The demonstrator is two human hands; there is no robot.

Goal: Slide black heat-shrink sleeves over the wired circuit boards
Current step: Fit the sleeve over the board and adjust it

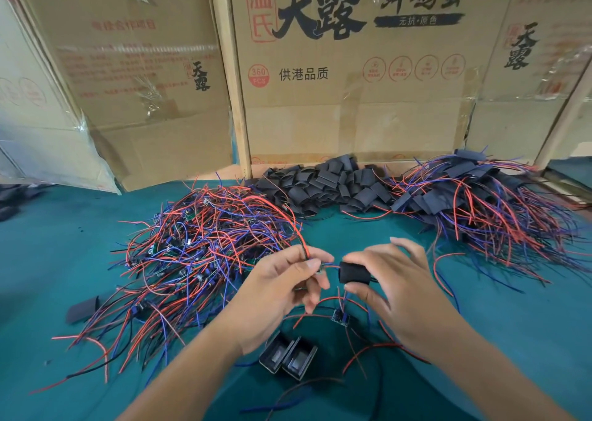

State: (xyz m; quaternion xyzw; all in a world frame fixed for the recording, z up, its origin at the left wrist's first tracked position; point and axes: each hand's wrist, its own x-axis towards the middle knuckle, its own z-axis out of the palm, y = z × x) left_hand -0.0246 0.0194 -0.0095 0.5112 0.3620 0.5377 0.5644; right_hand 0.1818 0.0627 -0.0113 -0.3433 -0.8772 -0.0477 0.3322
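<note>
Mid-frame, our left hand (288,279) pinches the little board (319,269) by its wires so it stays steady, while our right hand (381,279) pinches a black sleeve (354,272) just beside it, mouth lined up to slide on. Spare sleeves (333,183) are piled upper centre.

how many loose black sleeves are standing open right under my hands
2: two open sleeves stand side by side, touching, on the green table below the left hand. More may lie out of view.

Black sleeve (354,272), teal tabletop (512,308)
</note>
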